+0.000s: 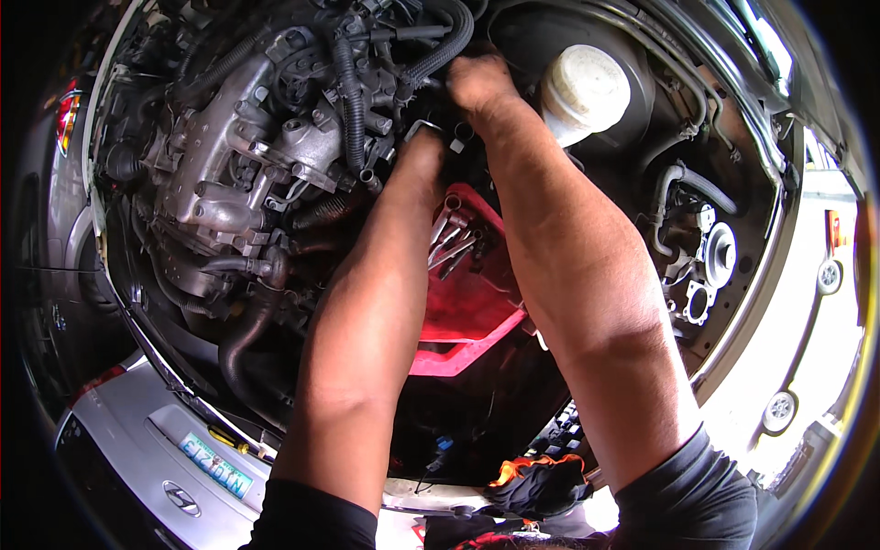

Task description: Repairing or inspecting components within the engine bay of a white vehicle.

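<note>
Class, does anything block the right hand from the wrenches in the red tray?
In this view, a small silvery part shows between the right hand and the wrenches; depth being unclear, it may or may not block.

Markings on a parked car

The clearest lettering stands on the license plate (215,465) of the silver car (133,431) at the near left. It is a pale plate with large blue-green letters and digits, tilted and upside down in this view; a smaller line along its far edge is too small to read. Just nearer, on the same car's rear, sits an oval metallic maker's emblem (182,499). On the far right, the white reservoir cap (591,75) shows faint marks, too unclear to make out.
</note>
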`<action>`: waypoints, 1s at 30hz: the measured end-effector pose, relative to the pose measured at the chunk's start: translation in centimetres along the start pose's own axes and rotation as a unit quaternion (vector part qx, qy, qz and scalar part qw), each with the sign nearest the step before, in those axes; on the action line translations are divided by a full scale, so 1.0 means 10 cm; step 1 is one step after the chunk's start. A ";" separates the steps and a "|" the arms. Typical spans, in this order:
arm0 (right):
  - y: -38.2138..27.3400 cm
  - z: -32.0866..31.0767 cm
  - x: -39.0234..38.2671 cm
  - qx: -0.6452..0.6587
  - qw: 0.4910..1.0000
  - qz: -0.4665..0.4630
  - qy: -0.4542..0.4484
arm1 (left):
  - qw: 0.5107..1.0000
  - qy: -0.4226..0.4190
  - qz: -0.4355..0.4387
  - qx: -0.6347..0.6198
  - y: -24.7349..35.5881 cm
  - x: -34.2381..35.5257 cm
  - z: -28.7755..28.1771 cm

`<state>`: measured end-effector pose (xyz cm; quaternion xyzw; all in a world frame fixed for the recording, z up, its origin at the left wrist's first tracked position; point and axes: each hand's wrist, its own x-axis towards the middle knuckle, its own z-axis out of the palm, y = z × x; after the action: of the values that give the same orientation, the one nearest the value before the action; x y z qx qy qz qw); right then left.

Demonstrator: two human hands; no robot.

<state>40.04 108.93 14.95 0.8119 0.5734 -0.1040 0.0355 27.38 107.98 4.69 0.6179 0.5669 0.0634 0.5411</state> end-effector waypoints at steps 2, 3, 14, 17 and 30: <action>-0.42 -0.14 0.00 0.017 0.999 -0.038 0.029 | 0.999 0.038 -0.015 0.008 0.29 0.39 -0.35; -0.27 -0.07 0.01 -0.001 0.999 -0.030 0.045 | 1.000 0.021 -0.013 0.001 0.26 0.40 -0.20; 0.06 0.41 0.31 0.139 0.977 0.044 0.155 | 0.999 -0.024 -0.019 -0.035 0.12 0.19 0.02; -0.08 0.24 0.22 0.021 0.994 -0.023 0.107 | 0.998 -0.021 -0.033 -0.043 0.17 0.37 -0.02; 0.00 0.25 0.17 0.009 0.997 -0.027 0.078 | 0.995 -0.047 -0.052 -0.075 0.36 0.60 0.17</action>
<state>40.27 110.02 12.19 0.8017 0.5955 -0.0470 -0.0195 32.94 112.36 3.46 0.5476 0.5656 0.0486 0.6147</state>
